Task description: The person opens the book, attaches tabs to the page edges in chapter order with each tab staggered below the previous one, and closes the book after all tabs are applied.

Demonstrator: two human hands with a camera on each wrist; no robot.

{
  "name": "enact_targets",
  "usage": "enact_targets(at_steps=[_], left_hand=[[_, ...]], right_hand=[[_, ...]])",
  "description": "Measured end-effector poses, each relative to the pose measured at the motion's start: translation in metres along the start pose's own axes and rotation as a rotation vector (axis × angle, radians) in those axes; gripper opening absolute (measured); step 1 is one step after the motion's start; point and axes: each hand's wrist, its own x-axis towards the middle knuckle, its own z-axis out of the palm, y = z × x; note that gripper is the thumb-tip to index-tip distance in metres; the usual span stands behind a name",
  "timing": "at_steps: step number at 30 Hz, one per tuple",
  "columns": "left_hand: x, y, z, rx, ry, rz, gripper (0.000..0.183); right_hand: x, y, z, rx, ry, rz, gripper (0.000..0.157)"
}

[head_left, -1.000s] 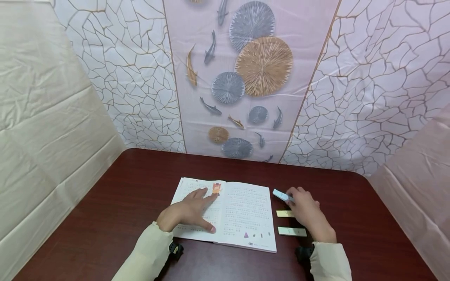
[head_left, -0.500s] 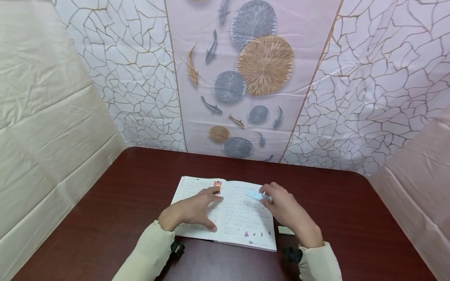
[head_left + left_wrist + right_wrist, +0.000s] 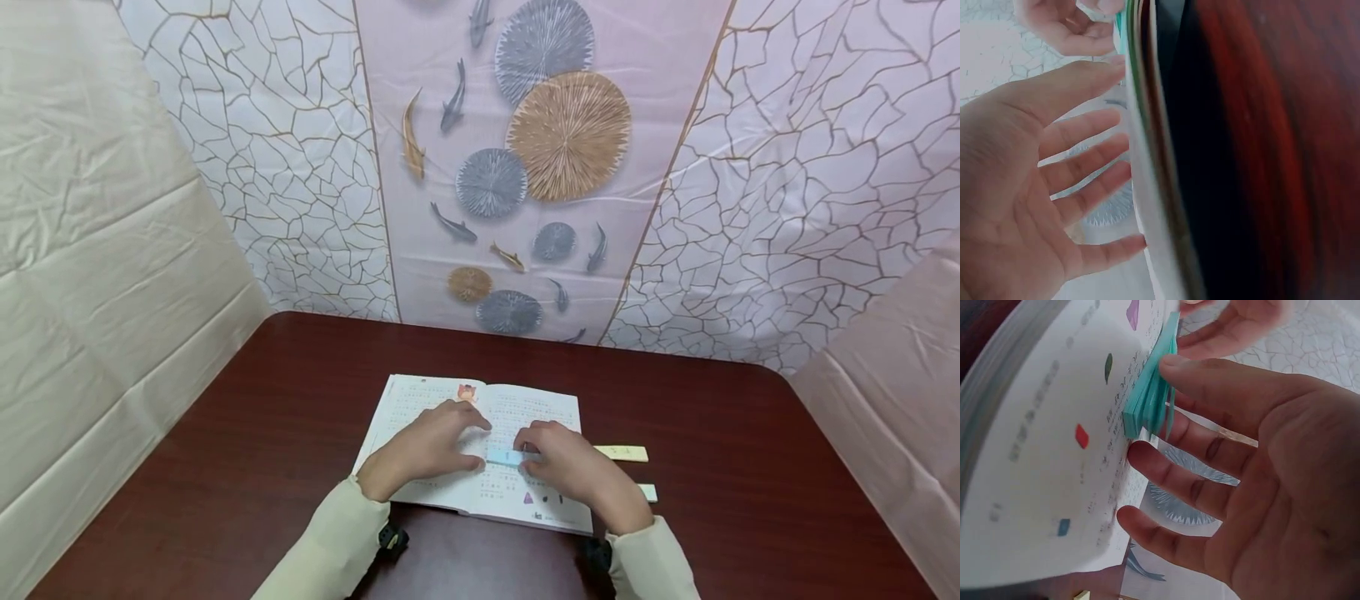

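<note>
An open book (image 3: 540, 406) with printed text and small pictures lies on the dark red table. My right hand (image 3: 566, 467) pinches a narrow light-blue sticky-note pad (image 3: 504, 457) between thumb and fingers, over the right page. Its sheets fan apart at one end in the right wrist view, where the pad (image 3: 1150, 397) looks teal. My left hand (image 3: 427, 446) rests across the left page and the fold, fingers spread and fingertips at the paper. Its thumb tip is right by the pad's left end. In the left wrist view the left hand (image 3: 1041, 169) holds nothing.
Right of the book lie a yellow sticky-note pad (image 3: 626, 453) and a pale green one (image 3: 648, 492), both partly hidden by my right hand and forearm. A patterned cloth (image 3: 510, 250) hangs behind the table's far edge, with plain cream cloth (image 3: 112, 292) at the left.
My right hand has carried the blue pad from the table right of the book, leftward over the right page and toward the fold. My left hand has shifted slightly right.
</note>
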Motion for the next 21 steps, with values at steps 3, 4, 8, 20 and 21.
enact_targets(at_steps=[3,4,8,20,21], left_hand=[[0.001,0.004,0.003,0.008,0.018,0.021,0.042],[0.002,0.005,0.004,0.014,0.023,0.030,0.041],[0.003,0.008,0.009,0.055,0.023,0.050,0.038],[0.006,0.019,0.016,0.078,0.060,-0.018,0.014],[0.006,0.019,0.016,0.069,0.063,-0.028,0.013]], right_hand=[[0.001,0.000,0.002,-0.012,-0.019,0.016,0.017],[0.001,0.000,0.002,-0.015,-0.024,0.024,0.017],[0.002,0.000,0.003,-0.013,-0.036,0.044,0.017],[0.001,0.000,0.001,-0.060,-0.023,0.035,0.018],[0.000,-0.001,0.001,-0.077,-0.012,0.027,0.019]])
